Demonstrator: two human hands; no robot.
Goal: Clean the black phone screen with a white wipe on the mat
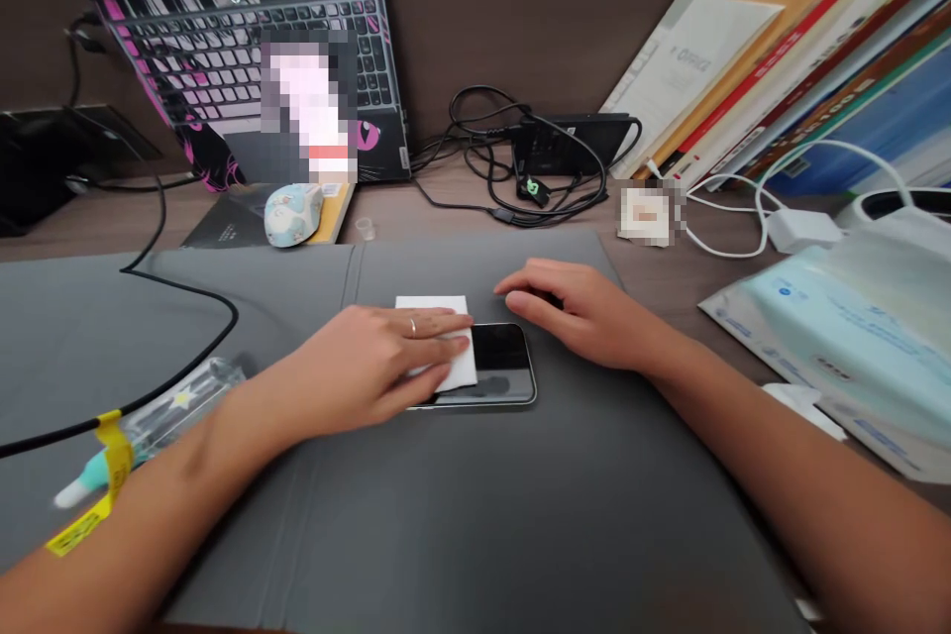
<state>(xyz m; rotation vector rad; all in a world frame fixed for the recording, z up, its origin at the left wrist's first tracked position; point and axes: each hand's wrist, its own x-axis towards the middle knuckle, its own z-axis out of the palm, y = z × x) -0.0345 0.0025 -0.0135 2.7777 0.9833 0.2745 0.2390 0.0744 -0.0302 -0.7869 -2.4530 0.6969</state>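
A black smartphone (502, 365) lies flat, screen up, on a grey mat (475, 515). A white wipe (434, 308) covers the phone's left half. My left hand (371, 364) lies flat on the wipe with its fingers stretched out and pressed down; a ring sits on one finger. My right hand (583, 309) rests palm down on the mat just behind and to the right of the phone, fingers loosely extended, holding nothing.
A laptop (245, 50) stands at the back left with a mouse (292, 213) before it. Black cables (520, 178) and a charger lie at the back centre. Leaning books (780, 50), a white adapter (802, 228) and a plastic packet (854, 337) fill the right. A clear packet (174, 411) lies left.
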